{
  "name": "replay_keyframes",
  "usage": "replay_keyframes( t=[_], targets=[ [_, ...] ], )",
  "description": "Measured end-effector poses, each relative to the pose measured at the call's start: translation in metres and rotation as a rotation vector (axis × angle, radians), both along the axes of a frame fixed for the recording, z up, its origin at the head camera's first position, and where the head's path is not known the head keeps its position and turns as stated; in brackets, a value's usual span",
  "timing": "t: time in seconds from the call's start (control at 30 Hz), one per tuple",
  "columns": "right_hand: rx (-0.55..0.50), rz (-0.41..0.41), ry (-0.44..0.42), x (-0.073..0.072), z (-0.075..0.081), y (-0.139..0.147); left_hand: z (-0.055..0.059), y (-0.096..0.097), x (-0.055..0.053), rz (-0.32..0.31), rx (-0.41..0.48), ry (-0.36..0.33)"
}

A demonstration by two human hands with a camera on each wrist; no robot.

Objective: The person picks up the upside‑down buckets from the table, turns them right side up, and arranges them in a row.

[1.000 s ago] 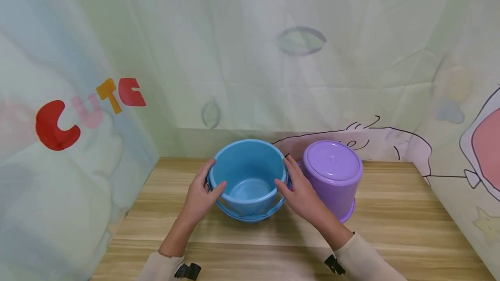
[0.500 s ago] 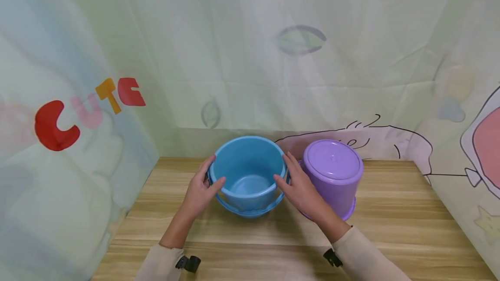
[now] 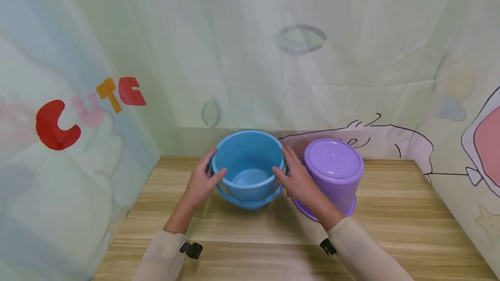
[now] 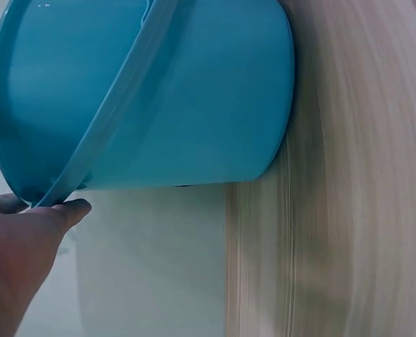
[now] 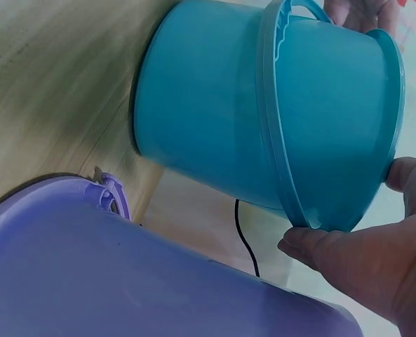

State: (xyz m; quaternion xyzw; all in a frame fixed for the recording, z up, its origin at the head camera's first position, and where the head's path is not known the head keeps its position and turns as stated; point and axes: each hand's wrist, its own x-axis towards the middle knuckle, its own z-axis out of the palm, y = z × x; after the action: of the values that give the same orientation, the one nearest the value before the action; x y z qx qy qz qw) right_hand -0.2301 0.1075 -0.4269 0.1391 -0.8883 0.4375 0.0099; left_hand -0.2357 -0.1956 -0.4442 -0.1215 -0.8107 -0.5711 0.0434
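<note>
A blue bucket [image 3: 250, 155] is upright near the back of the table, its mouth facing up. My left hand [image 3: 200, 184] holds its rim on the left, thumb at the near edge and fingers along the outside. On the opposite side my right hand [image 3: 300, 182] grips the rim the same way. The bucket's handle [image 4: 116, 102] hangs down against its outer wall on the near side. In both wrist views the base is at the tabletop; whether it bears fully on it I cannot tell. Some fingertips are hidden behind the rim.
A purple bucket [image 3: 333, 161] stands upside down just right of my right hand, with its handle end [image 5: 116, 193] near the table. The wooden table [image 3: 250, 250] ends at a printed curtain [image 3: 250, 64] behind. A thin black cord [image 5: 246, 239] shows between the buckets.
The blue bucket has shifted slightly away from me, toward the back curtain, with both hands still on its rim. The purple bucket has stayed in place.
</note>
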Motion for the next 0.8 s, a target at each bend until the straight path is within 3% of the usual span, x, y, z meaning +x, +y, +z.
replay_keyframes(
  t=[0.37, 0.8],
  targets=[
    [0.026, 0.001, 0.015, -0.01, 0.004, -0.002, 0.001, -0.001, -0.012, -0.026, 0.038, 0.006],
    [0.012, 0.002, 0.005, -0.014, 0.005, -0.003, 0.004, -0.001, -0.015, -0.005, 0.0, 0.015]
  ],
)
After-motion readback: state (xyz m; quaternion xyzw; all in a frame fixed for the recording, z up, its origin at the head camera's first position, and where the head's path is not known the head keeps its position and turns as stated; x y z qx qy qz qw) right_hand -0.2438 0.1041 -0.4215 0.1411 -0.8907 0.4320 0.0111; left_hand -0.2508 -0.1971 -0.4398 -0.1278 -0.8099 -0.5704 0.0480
